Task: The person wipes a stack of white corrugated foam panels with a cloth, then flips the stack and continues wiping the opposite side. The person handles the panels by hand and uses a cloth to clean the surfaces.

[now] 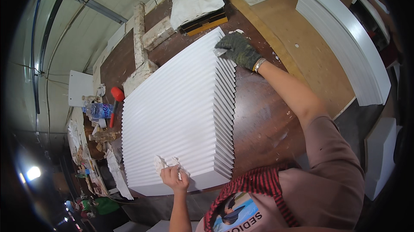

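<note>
While the bare left hand (176,177) bunches a crumpled white wad (160,163) against the near end of the stack of white panels (172,115), the gloved right hand (239,51) sits at that stack's far right corner. The step in hand looks like wiping or smoothing the exposed edges, with the right hand probably steadying the corner. The left fingers are curled and pinching the wad; the right fingers are bent over the corner by a small pale piece, and I cannot tell whether they grip it, the panel edge, or merely press there. A further stroke would call for light, even pressure along the ridges, without pushing the staggered layers out of line. The stack lies on the brown tabletop (263,111) directly before the person, to the right of a red-headed mallet (116,94) and nearer than a dark box (205,23) topped with white material. Its long axis runs away from the body, from the smooth near face toward the far edge, while each ridge crosses from left to right, slanting away toward the right. The sawtooth side faces right; the wide lens bends these edges, so their true straightness is uncertain.
</note>
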Tool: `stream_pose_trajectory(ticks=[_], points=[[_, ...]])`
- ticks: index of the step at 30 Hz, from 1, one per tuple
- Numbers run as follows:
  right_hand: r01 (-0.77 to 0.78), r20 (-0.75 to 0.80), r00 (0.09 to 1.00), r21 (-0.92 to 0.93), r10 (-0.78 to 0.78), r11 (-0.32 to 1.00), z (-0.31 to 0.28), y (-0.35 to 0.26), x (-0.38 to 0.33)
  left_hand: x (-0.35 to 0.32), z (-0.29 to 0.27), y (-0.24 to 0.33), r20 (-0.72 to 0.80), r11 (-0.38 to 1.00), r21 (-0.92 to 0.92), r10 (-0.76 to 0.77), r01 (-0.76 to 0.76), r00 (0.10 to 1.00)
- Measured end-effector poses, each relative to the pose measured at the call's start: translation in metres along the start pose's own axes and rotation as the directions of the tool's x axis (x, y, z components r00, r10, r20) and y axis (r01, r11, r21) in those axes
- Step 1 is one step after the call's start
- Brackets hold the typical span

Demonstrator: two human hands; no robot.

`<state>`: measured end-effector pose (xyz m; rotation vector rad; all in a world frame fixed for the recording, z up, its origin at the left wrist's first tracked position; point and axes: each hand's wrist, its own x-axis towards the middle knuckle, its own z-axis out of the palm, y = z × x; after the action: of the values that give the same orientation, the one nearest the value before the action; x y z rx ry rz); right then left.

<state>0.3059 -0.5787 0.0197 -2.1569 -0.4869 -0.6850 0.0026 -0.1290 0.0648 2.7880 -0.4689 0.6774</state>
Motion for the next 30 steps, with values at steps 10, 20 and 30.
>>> stream_pose_trajectory(ticks=[10,20,30], points=[[-0.160,0.186,0.971,0.045,0.150,0.986,-0.017,-0.014,-0.049,-0.001,0.000,0.001,0.002,1.000,-0.005,-0.012,0.012,1.000],[0.206,0.390,0.910,-0.133,-0.140,0.969,-0.019,-0.025,-0.036,-0.002,0.000,-0.001,0.024,1.000,-0.005,-0.024,0.024,0.999],[0.253,0.164,0.962,-0.253,-0.217,0.934,-0.017,-0.020,-0.023,-0.001,-0.001,0.001,0.018,1.000,-0.016,-0.020,0.020,1.000]])
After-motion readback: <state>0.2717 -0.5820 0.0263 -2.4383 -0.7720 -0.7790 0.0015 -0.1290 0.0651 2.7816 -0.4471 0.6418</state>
